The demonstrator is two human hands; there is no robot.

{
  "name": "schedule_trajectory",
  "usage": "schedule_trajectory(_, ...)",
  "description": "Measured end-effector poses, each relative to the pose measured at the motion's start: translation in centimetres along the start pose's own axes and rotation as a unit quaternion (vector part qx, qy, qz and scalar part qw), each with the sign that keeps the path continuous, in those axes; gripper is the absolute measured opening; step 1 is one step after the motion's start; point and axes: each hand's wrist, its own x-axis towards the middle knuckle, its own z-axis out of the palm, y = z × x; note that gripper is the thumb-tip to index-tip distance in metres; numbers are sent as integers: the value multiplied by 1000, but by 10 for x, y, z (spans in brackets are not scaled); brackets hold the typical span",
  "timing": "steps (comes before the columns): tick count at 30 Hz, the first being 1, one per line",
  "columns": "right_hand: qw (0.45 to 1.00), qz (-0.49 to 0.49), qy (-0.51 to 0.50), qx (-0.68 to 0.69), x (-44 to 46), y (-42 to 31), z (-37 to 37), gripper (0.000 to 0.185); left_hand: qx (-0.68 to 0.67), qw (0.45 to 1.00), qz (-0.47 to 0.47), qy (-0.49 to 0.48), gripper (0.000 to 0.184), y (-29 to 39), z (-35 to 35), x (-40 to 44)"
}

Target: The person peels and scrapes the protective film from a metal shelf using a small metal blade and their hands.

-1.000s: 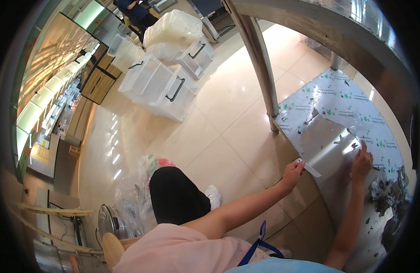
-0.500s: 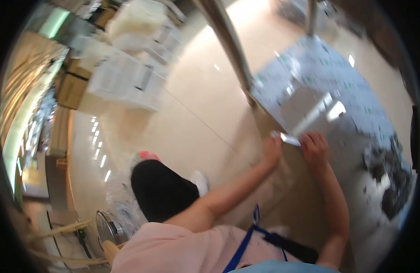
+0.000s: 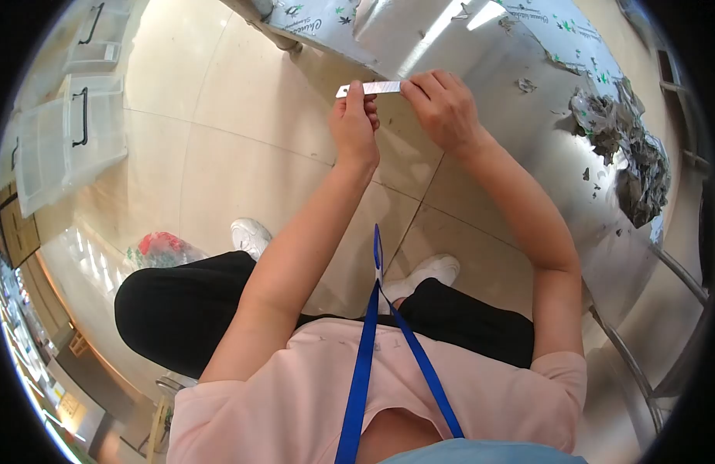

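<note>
Two ends of the blade (image 3: 384, 87) are in my grip, left hand (image 3: 354, 131) and right hand (image 3: 448, 112), beside the metal shelf (image 3: 520, 127); much of it is bare, but some film (image 3: 570, 39) is left on

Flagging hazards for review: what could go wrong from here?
The thin silver strip, apparently a segmented blade, could nick the bare left hand or right hand pinching its ends. It could slip onto the beige tiled floor. Grey peeled scraps near the shiny steel surface's edge might fall.
</note>
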Motion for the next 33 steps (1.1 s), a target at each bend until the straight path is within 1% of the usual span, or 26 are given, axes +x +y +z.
schedule_trajectory(3,1000,0,-6,-13,8,0,3,13,31,999,-20,-37,22,0,-3,11)
schedule_trajectory(4,1000,0,-11,-18,9,-1,4,12,33,999,-22,-35,22,0,-3,13)
schedule_trajectory(7,1000,-4,9,-9,10,-2,10,12,52,998,18,-8,23,2,2,15)
schedule_trajectory(10,1000,-2,21,-7,14,-3,11,12,73,996,54,17,28,1,5,16)
schedule_trajectory(13,1000,1,15,3,18,-4,14,13,116,991,58,33,29,5,7,16)
schedule_trajectory(16,1000,-9,16,-7,24,-6,16,12,116,989,59,64,31,9,12,18)
schedule_trajectory(19,1000,-19,15,-5,28,-4,21,12,99,992,47,63,31,14,13,20)
schedule_trajectory(22,1000,-21,6,-4,28,-4,21,11,110,991,32,68,32,14,13,22)
schedule_trajectory(25,999,-28,15,-8,31,-4,22,11,89,993,44,64,23,14,12,24)
schedule_trajectory(28,1000,-23,7,-2,32,-5,23,12,99,992,45,61,21,17,12,27)
schedule_trajectory(31,1000,-25,16,0,35,-3,26,14,81,995,35,55,20,19,12,30)
schedule_trajectory(33,1000,-24,20,0,37,-3,28,14,80,995,45,37,21,18,10,35)
